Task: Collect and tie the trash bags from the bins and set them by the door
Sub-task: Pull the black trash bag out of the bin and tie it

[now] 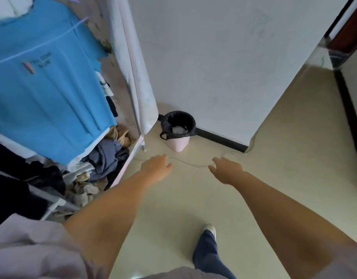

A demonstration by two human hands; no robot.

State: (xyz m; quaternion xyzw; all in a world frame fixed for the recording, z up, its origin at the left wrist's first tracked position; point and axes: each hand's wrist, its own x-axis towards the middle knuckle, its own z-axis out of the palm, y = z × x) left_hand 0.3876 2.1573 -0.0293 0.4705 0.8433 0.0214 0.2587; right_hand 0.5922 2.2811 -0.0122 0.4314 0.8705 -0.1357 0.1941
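Note:
A small pink bin point(178, 143) stands on the floor against the white wall, lined with a black trash bag point(178, 122) whose rim folds over the top. Pale crumpled trash lies inside. Both my arms reach forward over the floor, short of the bin. My left hand point(156, 168) is below and left of the bin, fingers loosely apart, holding nothing. My right hand point(227, 169) is below and right of it, also empty with fingers spread.
A fabric wardrobe point(133, 77) with a hanging blue shirt point(46, 87) and piled clothes stands at the left. A thin white cable point(189, 163) runs across the floor between my hands. A doorway with a dark frame point(346, 37) is at the upper right. My foot point(209, 230) steps forward.

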